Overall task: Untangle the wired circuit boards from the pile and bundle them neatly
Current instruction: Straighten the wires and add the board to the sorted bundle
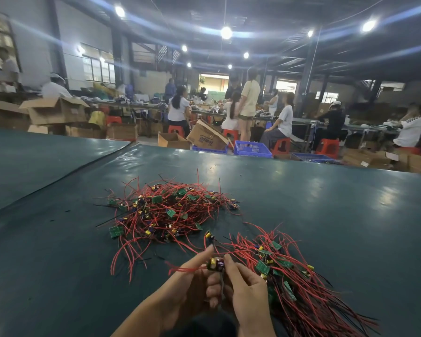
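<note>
A tangled pile (167, 212) of small green circuit boards with red and black wires lies on the dark green table (326, 215) ahead of me. To the right lies a straighter bundle (292, 283) of the same boards, wires trailing toward the lower right. Between both hands sits one small circuit board (216, 263) with a yellow part and a purple part. My left hand (192, 283) pinches its red wires, index finger stretched forward. My right hand (247, 290) pinches the board from the right side.
Beyond the table's far edge stand blue plastic crates (252, 149), cardboard boxes (206, 138) and red stools (281, 145). Several people (249, 105) sit or stand at other worktables in the hall. A seam (58, 181) crosses the table covering on the left.
</note>
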Action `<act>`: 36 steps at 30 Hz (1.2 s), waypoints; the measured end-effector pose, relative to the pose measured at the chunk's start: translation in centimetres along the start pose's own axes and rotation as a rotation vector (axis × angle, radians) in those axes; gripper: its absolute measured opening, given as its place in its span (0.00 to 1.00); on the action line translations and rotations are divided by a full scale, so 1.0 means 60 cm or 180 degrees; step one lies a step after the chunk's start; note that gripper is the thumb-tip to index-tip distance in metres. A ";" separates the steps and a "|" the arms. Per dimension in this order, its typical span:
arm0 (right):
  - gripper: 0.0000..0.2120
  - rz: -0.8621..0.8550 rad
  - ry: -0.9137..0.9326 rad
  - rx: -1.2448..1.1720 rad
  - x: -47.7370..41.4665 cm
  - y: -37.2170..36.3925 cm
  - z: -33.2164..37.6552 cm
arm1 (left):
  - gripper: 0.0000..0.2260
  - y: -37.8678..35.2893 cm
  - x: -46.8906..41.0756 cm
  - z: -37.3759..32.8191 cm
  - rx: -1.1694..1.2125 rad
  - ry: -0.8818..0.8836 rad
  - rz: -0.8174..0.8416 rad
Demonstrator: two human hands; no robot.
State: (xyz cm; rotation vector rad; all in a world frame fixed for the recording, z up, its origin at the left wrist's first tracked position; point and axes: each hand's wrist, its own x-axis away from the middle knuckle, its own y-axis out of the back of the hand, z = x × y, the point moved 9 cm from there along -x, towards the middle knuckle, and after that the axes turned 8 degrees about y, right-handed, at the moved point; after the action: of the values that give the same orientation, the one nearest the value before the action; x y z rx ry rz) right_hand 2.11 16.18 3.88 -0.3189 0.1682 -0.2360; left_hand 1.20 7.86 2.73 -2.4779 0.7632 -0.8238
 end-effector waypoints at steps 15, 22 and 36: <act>0.10 -0.0326 0.1068 0.0537 0.013 0.008 0.056 | 0.19 -0.016 0.031 -0.069 -0.1205 -0.1988 -0.0565; 0.11 -0.0279 0.1090 0.0711 0.010 0.010 0.056 | 0.19 -0.022 0.044 -0.082 -0.1333 -0.2311 -0.0653; 0.09 -0.1024 0.0234 -0.0317 -0.028 0.073 0.030 | 0.15 0.001 0.047 -0.091 -0.1245 -0.2377 -0.0912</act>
State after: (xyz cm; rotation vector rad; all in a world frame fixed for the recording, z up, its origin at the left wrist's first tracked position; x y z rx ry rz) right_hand 1.76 21.19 4.31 -0.4365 0.2014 -0.5593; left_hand -0.44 4.93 7.90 -2.9594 0.3136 0.2315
